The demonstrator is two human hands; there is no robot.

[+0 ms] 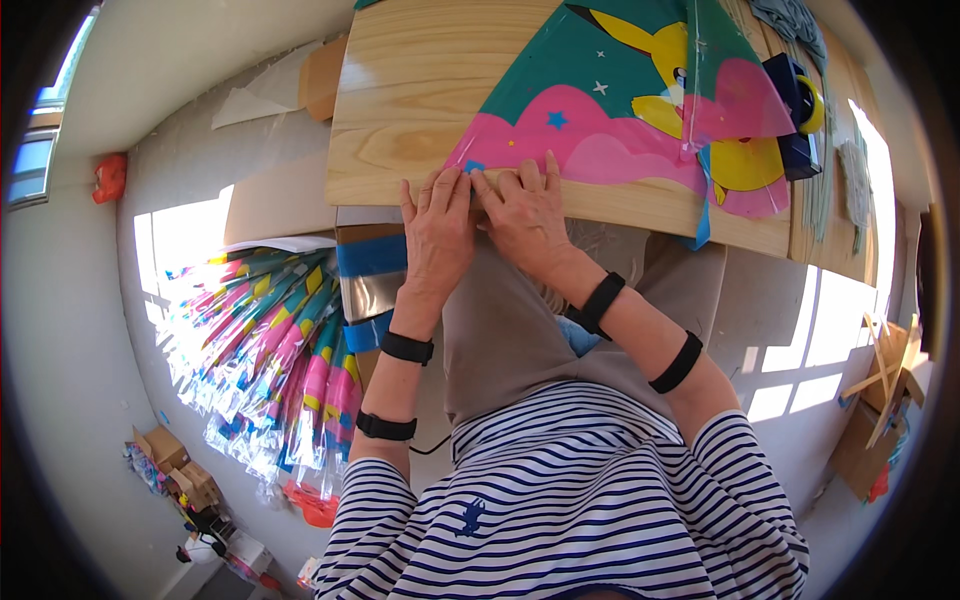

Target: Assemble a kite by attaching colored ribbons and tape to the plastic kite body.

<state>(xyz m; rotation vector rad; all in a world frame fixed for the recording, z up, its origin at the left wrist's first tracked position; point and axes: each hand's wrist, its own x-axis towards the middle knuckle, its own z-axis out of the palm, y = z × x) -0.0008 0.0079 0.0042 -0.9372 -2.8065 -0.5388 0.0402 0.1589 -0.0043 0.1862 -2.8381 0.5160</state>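
Observation:
A kite sheet lies on the wooden table, green above and pink below, with stars and a yellow cartoon figure. At its lower left corner, by the table's near edge, my two hands work side by side. My left hand has its fingertips pressed together on the corner, the little finger held apart. My right hand pinches the same corner with its index finger, its other fingers stretched over the pink edge. Both thumbs are mostly hidden under the hands. A small blue patch shows between the fingertips.
The wooden table ends just under my wrists. On its right stand a dark blue tape dispenser with a yellow roll and a hanging blue strip. Many folded kites hang at my left beside a blue-taped box. Cardboard leans far right.

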